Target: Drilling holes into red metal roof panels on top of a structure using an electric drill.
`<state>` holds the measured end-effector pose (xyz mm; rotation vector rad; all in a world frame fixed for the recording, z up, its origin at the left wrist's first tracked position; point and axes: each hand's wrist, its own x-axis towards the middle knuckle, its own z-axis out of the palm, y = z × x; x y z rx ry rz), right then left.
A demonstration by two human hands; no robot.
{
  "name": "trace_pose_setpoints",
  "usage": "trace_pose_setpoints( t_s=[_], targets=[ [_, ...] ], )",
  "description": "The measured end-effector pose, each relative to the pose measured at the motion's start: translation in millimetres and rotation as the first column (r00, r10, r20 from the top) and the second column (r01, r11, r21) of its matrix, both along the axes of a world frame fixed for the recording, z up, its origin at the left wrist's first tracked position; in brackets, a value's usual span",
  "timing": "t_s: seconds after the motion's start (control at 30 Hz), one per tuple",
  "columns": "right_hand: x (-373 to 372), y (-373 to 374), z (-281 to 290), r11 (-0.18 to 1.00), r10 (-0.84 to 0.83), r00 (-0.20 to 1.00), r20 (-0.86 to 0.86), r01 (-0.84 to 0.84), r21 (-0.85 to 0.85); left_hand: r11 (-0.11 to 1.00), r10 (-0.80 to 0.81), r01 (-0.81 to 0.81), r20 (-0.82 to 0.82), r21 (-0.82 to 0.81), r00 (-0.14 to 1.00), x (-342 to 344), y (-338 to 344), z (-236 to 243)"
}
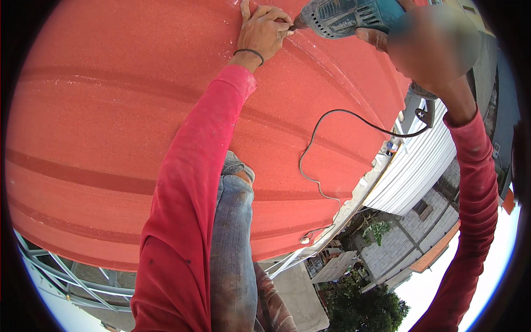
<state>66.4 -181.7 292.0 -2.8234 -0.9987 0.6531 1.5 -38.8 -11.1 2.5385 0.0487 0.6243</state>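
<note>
Two hands, frame top: your right hand (428, 52) clamps the drill (349, 17), left hand (260, 32) grip unclear; keep bit square to roof (121, 116).

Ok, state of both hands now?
Left hand: fingers bent at the drill's tip; can't tell whether they're pinching anything.
Right hand: closed, holding the teal drill; partly blurred.

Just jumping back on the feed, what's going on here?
The person's right hand holds a teal drill above a red roof. The left hand is at the drill's tip, fingers close around it; whether the tip touches the roof is hard to tell. A dark cord runs from below the right hand and winds across the roof.
</note>
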Motion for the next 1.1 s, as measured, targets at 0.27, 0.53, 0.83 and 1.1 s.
trace_pose_setpoints(
  t_s=[0.27,0.53,0.83,1.1],
  targets=[
    [-7,14,27,0.999,0.005,0.998,-0.067,-0.007,-0.039,0.995,-0.022,0.026,0.051,-0.091,0.998,2,-5,-5],
    [-12,9,11,0.965,0.224,0.957,0.185,-0.244,0.093,0.993,-0.024,0.028,0.035,-0.118,0.999,-2,1,-1],
    [-23,-55,-37,0.882,-0.383,0.923,-0.047,0.38,0.279,0.999,-0.027,0.028,0.058,-0.023,0.998,-3,2,6],
    [-63,-96,-55,0.686,-0.546,0.807,-0.223,0.584,0.434,0.982,0.071,-0.047,0.127,-0.181,0.989,3,-7,1]
  ],
)
